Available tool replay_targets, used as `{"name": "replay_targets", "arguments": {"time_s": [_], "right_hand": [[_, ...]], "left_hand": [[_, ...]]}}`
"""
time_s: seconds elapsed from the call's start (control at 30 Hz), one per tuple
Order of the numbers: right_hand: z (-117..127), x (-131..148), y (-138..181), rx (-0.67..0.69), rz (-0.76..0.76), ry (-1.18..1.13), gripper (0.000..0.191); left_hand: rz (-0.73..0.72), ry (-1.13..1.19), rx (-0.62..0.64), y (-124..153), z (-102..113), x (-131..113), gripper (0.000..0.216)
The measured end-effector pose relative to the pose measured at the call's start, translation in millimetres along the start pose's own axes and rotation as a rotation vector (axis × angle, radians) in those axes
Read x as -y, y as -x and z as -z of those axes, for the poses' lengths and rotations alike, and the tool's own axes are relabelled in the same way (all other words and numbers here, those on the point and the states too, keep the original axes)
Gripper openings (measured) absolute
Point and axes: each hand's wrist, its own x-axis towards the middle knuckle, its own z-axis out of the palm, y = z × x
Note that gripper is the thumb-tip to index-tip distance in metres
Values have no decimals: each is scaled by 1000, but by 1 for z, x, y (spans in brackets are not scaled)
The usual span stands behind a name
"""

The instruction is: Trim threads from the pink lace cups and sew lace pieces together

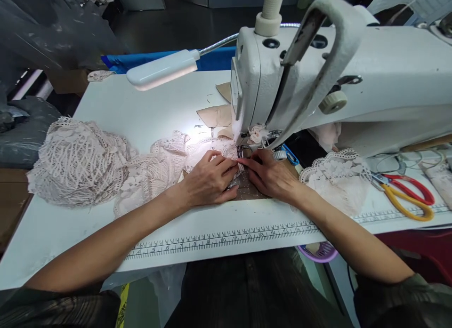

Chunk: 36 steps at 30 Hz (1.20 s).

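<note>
We see the pale lace strip (162,165) left of centre in the frame, running from the heaped lace (79,163) at left to the sewing machine (261,83). We judge it light, soft and limp, its open holes easily snagged or stretched, so we would hold it flat near the edges. On the bench (165,224), our 2 hands meet at the presser foot: left hand (212,180) with fingers loosely curled over the lace, right hand (270,175) with fingers bunched; we cannot tell whether either pinches it
</note>
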Motion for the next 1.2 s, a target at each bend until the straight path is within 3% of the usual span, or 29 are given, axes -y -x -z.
{"name": "replay_targets", "arguments": {"time_s": [0.53,0.77,1.07,1.2], "right_hand": [[5,3,3,-26,16,16,34],[-2,5,2,21,-67,37,33],[25,-7,5,-33,-295,-293,27],[31,-18,-2,42,-323,-469,40]], "left_hand": [[53,29,65,-2,0,5,40],[68,34,90,-4,0,10,44],[72,76,97,-5,-1,18,53],[82,78,100,-5,-2,20,55]]}}
